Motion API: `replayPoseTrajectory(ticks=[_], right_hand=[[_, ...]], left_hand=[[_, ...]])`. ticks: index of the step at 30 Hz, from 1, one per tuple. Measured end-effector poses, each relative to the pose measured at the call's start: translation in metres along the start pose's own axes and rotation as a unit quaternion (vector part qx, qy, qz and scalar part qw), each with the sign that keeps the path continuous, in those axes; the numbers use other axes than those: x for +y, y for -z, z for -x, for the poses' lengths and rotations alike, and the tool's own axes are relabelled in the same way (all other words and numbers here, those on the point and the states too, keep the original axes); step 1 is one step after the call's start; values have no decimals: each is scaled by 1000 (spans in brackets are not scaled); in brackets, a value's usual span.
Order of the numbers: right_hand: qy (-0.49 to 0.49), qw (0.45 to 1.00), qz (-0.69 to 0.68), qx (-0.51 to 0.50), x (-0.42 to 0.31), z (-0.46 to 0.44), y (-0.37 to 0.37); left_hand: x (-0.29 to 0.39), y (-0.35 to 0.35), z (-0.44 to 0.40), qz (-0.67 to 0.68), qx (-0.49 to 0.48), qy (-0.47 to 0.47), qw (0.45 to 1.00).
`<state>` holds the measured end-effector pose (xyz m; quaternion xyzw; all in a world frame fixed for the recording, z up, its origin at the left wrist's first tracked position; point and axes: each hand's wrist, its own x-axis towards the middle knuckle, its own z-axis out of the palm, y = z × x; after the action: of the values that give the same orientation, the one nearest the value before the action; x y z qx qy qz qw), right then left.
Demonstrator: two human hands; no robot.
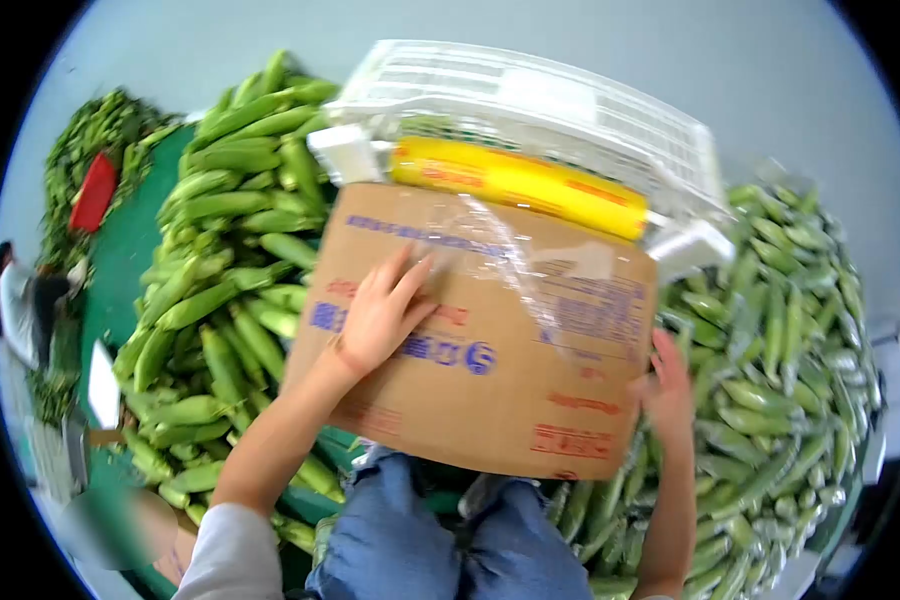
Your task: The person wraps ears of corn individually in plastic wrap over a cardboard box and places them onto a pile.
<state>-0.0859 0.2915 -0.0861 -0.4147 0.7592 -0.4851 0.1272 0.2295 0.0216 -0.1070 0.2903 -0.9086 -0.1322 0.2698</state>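
Note:
A sheet of brown cardboard with blue and red print lies in front of my knees. My left hand is over its left part, fingers spread, with nothing seen in them. At the cardboard's right edge is my right hand, slightly blurred, its fingers apart; whether it touches the edge I cannot tell. A strip of clear plastic film lies across the cardboard's upper part. Just beyond sits a yellow roll with red print, between two white end supports.
Unwrapped green corn cobs are heaped on the left, film-wrapped corn on the right. A white plastic crate stands behind the roll. Far left are a person, a red object and a pile of greens.

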Motion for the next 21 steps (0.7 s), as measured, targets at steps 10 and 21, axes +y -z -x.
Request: replayPoseTrajectory(ticks=[10,21], right_hand=[[-80,992,-33,-90,-23,38,-32],[-120,972,39,-198,-20,119,-38]], left_hand=[[-58,60,25,2,-8,-208,978],[-187,73,233,-359,153,352,851]])
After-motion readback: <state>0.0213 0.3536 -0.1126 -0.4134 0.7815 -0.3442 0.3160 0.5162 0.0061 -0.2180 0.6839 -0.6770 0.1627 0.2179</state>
